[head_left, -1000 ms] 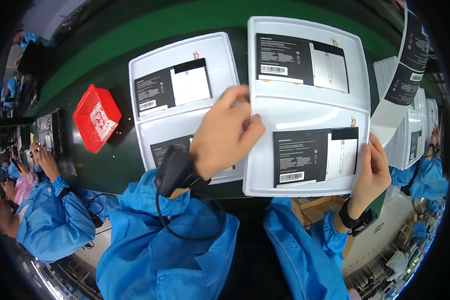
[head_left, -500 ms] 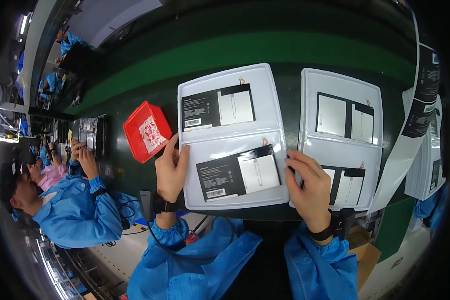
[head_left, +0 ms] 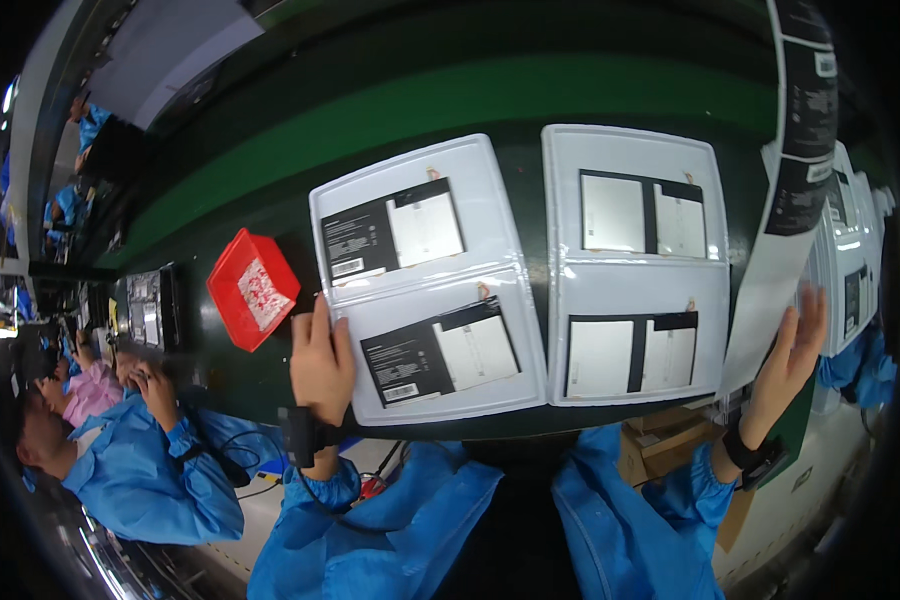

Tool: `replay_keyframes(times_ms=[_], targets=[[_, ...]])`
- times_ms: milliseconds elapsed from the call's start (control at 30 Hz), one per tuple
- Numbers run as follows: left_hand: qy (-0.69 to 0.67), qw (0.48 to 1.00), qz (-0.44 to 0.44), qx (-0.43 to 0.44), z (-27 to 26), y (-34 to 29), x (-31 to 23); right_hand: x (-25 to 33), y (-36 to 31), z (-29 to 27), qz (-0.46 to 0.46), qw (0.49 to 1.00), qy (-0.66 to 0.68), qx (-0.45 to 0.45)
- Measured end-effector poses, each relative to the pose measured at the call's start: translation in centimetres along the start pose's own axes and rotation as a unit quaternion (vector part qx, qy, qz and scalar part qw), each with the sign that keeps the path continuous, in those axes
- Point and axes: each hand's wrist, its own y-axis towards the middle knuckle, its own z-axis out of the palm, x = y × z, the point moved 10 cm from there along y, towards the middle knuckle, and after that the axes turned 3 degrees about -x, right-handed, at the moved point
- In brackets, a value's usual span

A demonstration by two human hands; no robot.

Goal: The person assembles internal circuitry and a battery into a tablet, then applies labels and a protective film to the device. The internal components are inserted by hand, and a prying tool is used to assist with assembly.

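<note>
My left hand (head_left: 320, 362) is at the left edge of a white plastic tray (head_left: 425, 290), its thumb by the rim and its fingers stretched alongside. Two flat battery packs lie in this tray, an upper one (head_left: 430, 225) and a lower one (head_left: 480, 345), each with a black printed label over its left half. My right hand (head_left: 792, 350) reaches out to the far right with fingers extended, between a hanging strip of black-and-white labels (head_left: 760, 320) and a stack of white trays (head_left: 838, 300). Whether its fingertips touch either cannot be told.
A second white tray (head_left: 560, 258) holds two silver battery packs (head_left: 612, 212) without the large label. A red bin (head_left: 232, 300) with white and red scraps stands left. Farther left, a co-worker in blue (head_left: 135, 465) sits by an open device (head_left: 148, 310). Cardboard boxes (head_left: 660, 440) sit below the table edge.
My right hand has left the first tray's right edge and moved far right to the label strip and stack. My left hand stays by the tray. The view has shifted.
</note>
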Motion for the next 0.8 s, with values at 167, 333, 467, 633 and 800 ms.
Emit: replay_keyframes(times_ms=[167,333,467,633,800], targets=[[-0.178,0.984,0.002,0.027,-1.9,1.1,-6.2,-2.8,-3.3,0.8,0.183,0.957,0.128,0.186],[-0.622,0.697,0.194,0.3,4.2,2.8,-24.6,-0.5,-7.3,1.5,0.229,0.904,0.207,0.297],[-0.762,0.44,0.115,0.461,5.3,2.4,-34.5,-0.8,-10.2,0.7,0.251,0.889,0.225,0.309],[-0.776,0.404,0.093,0.475,6.0,2.6,-39.0,-7.5,-14.4,-2.2,0.339,0.845,0.198,0.363],[-0.715,0.473,0.14,0.496,10.3,-1.8,-39.7,-14.3,-17.9,-6.0,0.435,0.793,0.112,0.411]])
